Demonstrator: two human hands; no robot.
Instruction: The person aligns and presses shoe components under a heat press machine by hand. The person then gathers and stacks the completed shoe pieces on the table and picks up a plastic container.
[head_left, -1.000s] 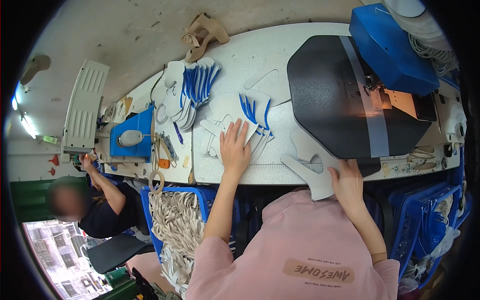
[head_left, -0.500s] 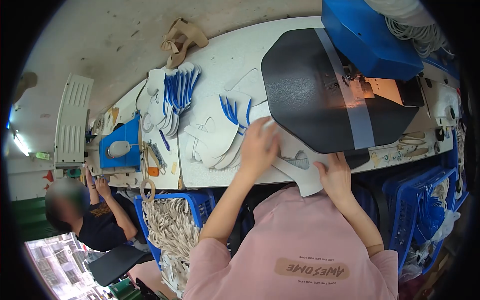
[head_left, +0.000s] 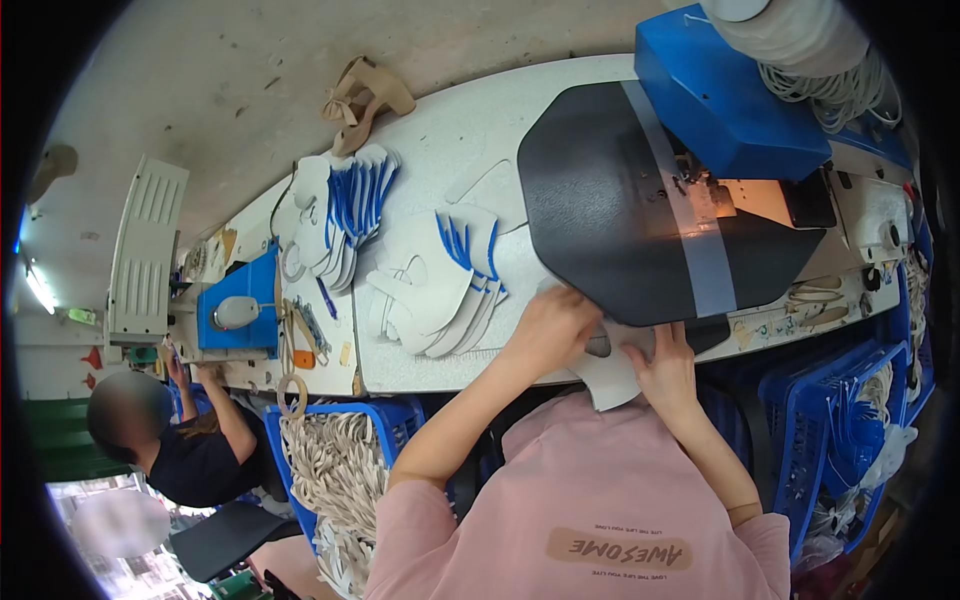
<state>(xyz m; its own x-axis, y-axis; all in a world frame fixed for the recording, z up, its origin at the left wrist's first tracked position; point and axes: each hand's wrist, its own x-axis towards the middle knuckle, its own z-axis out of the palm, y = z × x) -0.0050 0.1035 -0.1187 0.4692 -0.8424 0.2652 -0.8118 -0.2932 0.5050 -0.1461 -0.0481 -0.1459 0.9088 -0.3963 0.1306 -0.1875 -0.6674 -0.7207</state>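
Note:
A white cut piece [head_left: 611,386], curved like a shoe upper, hangs over the front edge of the table in front of my shirt. My left hand [head_left: 556,328] has its fingers curled on the piece's left part, close to the black board's lower edge. On its right side my right hand [head_left: 664,372] grips it with thumb and fingers, the fingertips partly under the board. The black octagonal board [head_left: 600,190] surrounds the lit needle area of a sewing machine [head_left: 735,100] with a blue cover. Left of my hands lies a fanned stack of white pieces with blue edges [head_left: 440,310].
Another stack of blue-edged pieces [head_left: 345,215] lies further left, near a beige heeled shoe [head_left: 365,100]. Blue baskets stand below the table: one with pale strips [head_left: 335,450], one on the right [head_left: 790,430]. A co-worker [head_left: 205,455] sits at the left by another machine.
My left hand has moved right and down, from beside the stack to the piece at the board's edge. My right hand stays on the piece. The view has shifted slightly.

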